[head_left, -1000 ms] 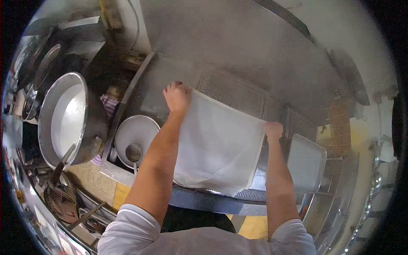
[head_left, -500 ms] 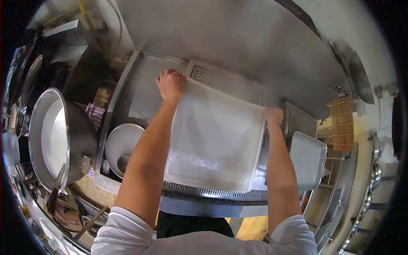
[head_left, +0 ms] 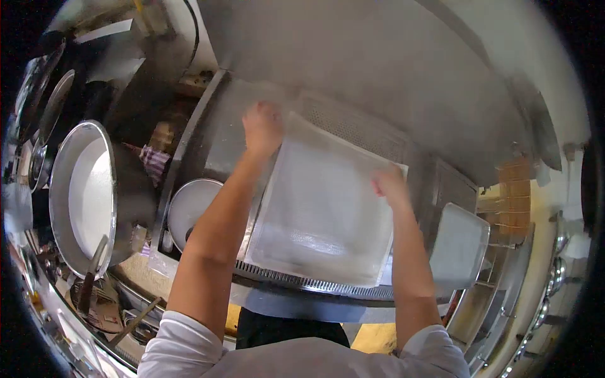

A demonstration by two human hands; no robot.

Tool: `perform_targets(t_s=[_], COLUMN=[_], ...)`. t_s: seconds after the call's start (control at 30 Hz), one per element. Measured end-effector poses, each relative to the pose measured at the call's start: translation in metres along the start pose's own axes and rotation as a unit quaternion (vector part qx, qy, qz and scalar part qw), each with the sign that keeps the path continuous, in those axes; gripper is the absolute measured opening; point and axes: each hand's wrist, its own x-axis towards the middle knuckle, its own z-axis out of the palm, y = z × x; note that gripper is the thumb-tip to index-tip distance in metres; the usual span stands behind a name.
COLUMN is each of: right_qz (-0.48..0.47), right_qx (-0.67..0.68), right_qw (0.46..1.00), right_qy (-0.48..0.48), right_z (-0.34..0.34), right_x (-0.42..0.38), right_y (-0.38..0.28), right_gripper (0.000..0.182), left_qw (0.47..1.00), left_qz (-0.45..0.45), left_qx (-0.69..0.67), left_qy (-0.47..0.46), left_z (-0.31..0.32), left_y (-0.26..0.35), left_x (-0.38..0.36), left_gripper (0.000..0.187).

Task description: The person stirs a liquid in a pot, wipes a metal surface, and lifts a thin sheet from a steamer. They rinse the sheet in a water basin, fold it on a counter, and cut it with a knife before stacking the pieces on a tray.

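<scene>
Your left hand (head_left: 263,126) is just beside the far left corner of the thin, white, rectangular cloth-like sheet (head_left: 321,208); your right hand (head_left: 391,184) is over its far right corner. The fingers of both look curled, but they are blurred, so I cannot tell whether they pinch anything. Perhaps your hands are wide apart because the corners help to keep the sheet square. It lies over the grey metal worktop (head_left: 228,135), looking flat, slightly see-through, with a shiny patch in its near part.
</scene>
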Motion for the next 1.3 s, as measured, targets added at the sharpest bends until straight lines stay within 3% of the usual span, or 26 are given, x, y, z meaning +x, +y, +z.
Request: perform_targets(t_s=[0.1,0.17,0.23,0.33,0.43,0.53,0.6,0.7,0.77,0.87,0.93,0.97,1.07,1.13,1.17,1.3], right_qz=[0.000,0.003,-0.027,-0.004,0.041,0.078,0.071,-0.013,0.067,0.038,0.009,-0.124,-0.071,-0.166,-0.210,-0.292], right_qx=[0.071,0.152,0.281,0.361,0.354,0.342,0.296,0.102,-0.001,0.000,-0.008,-0.031,-0.056,-0.101,-0.125,-0.387], right_qw=[0.992,0.955,0.912,0.865,0.864,0.867,0.896,0.922,0.903,0.869,0.899,0.929,0.933,0.922,0.914,0.829], right_qy=[-0.104,-0.255,-0.296,-0.349,-0.355,-0.355,-0.323,-0.373,-0.424,-0.493,-0.438,-0.348,-0.347,-0.336,-0.325,-0.278], right_z=[0.054,0.089,0.122,0.161,0.177,0.179,0.179,0.178,0.175,0.155,0.151,0.156,0.124,0.128,0.125,0.082], right_x=[-0.014,-0.004,-0.009,0.016,0.027,0.006,-0.041,-0.126,-0.193,-0.237,-0.228,-0.217,-0.204,-0.202,-0.203,-0.219], right_y=[-0.022,-0.036,-0.066,-0.077,-0.082,-0.076,-0.058,0.005,0.026,0.020,0.025,0.051,0.018,0.033,0.040,0.054], right_gripper=[0.066,0.064,0.047,0.026,0.014,0.016,0.014,0.014,0.016,0.029,0.044,0.042,0.038,0.030,0.027,0.026], left_qw=[0.996,0.986,0.982,0.973,0.968,0.963,0.958,0.953,0.949,0.950,0.966,0.971,0.954,0.896,0.883,0.848], left_qz=[0.054,0.091,0.087,0.087,0.082,0.082,0.093,0.107,0.101,0.121,0.162,0.182,0.119,0.077,0.151,0.206], left_qx=[0.069,0.135,0.140,0.160,0.166,0.178,0.190,0.207,0.217,0.217,0.160,0.132,0.098,0.183,0.183,0.230], left_qy=[-0.022,-0.043,-0.093,-0.141,-0.168,-0.188,-0.192,-0.191,-0.203,-0.188,-0.120,-0.086,-0.257,-0.396,-0.406,-0.430], left_z=[0.005,0.005,-0.009,-0.012,-0.015,-0.018,-0.016,-0.011,-0.019,-0.014,-0.024,-0.035,-0.102,-0.128,-0.133,-0.150], left_y=[0.006,0.011,0.025,0.026,0.028,0.030,0.027,0.022,0.029,0.026,0.031,0.036,0.072,0.090,0.085,0.095], left_x=[-0.005,-0.007,-0.011,-0.011,-0.008,-0.007,-0.005,-0.002,-0.001,-0.008,-0.028,-0.038,-0.094,-0.149,-0.182,-0.238], left_gripper=[0.036,0.039,0.042,0.045,0.048,0.049,0.049,0.052,0.054,0.057,0.054,0.053,0.045,0.040,0.044,0.030])
